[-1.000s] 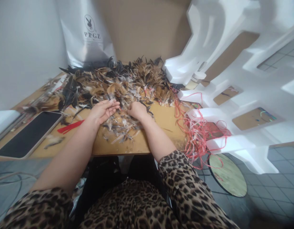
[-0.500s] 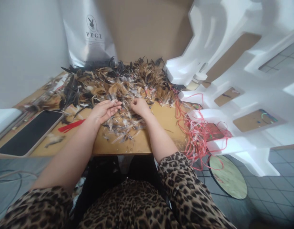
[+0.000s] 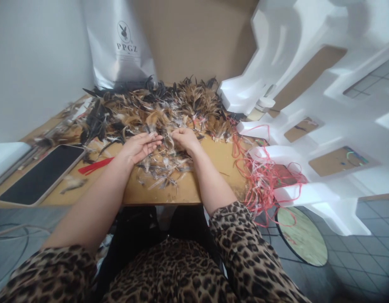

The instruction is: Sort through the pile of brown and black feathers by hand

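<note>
While bushy brown feather bunches [image 3: 197, 100] are lying behind, unbunched grey-brown feathers [image 3: 166, 163] are being seen on the yellow table [image 3: 219, 166] near the half-curled left hand [image 3: 139, 147] and closed right hand [image 3: 186, 139], both grips unclear.

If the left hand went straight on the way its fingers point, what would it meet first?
Probably the feathers in the narrow gap, then the right hand; their height relative to the left hand is unclear.
</note>
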`<state>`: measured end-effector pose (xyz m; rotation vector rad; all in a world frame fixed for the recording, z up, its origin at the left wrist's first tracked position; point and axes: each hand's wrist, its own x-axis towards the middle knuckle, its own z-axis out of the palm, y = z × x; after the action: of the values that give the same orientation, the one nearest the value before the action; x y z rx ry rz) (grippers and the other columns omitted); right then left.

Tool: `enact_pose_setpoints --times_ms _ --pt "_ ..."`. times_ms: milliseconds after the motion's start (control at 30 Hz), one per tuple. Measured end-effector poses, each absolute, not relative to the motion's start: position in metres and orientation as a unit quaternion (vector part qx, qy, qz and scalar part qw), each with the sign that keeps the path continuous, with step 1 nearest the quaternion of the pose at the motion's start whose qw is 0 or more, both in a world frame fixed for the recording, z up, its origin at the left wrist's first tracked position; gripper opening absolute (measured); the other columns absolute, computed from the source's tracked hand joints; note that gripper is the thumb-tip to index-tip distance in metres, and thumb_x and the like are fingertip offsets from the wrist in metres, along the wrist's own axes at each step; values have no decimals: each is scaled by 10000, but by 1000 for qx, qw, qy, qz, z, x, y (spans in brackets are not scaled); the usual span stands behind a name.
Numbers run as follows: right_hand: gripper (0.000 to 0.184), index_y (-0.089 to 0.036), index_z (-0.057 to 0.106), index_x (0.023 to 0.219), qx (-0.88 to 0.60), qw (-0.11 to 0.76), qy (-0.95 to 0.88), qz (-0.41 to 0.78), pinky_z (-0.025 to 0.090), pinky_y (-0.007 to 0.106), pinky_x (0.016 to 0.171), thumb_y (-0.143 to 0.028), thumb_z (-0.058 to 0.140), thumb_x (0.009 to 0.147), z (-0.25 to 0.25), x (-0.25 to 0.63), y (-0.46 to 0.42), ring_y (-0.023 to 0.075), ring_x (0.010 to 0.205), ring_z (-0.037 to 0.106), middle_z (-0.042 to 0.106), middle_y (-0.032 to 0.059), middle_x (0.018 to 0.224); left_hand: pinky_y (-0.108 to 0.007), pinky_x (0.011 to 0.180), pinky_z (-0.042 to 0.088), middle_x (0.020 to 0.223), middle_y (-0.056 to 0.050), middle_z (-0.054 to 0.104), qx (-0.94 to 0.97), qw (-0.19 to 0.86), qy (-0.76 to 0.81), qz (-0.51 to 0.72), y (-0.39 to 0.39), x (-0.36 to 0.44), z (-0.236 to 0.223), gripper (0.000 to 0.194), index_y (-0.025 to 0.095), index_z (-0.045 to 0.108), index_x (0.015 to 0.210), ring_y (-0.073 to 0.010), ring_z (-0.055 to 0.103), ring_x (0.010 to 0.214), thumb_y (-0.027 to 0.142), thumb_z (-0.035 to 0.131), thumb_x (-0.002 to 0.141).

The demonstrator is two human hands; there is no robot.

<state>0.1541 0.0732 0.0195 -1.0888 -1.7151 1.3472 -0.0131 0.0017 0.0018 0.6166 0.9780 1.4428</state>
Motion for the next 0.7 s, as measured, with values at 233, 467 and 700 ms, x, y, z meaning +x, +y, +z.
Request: enact_pose_setpoints --times_ms 233,467,700 --pt "180 -154 541 674 -362 435 -572 594 281 166 445 -312 628 676 19 139 63 32 423 335 433 -86 460 -192 579 531 903 -139 718 295 634 412 584 -2 -11 2 76 83 663 829 -169 695 762 102 607 782" --pt "134 -138 575 709 -359 486 -579 547 364 179 544 -272 587 707 7 128 62 44 517 428 523 -58 577 -216 601 537 868 -117 716 319 653 405 555 -3 -11 -2 69 83 673 811 -188 695 785 118 638 765" --pt "90 -143 568 680 -365 486 -577 545 404 178 598 -222 608 696 10 122 54 46 568 478 550 -50 620 -200 613 528 795 -113 705 304 667 397 553 -2 -11 -3 83 58 683 806 -143 678 719 81 612 770"
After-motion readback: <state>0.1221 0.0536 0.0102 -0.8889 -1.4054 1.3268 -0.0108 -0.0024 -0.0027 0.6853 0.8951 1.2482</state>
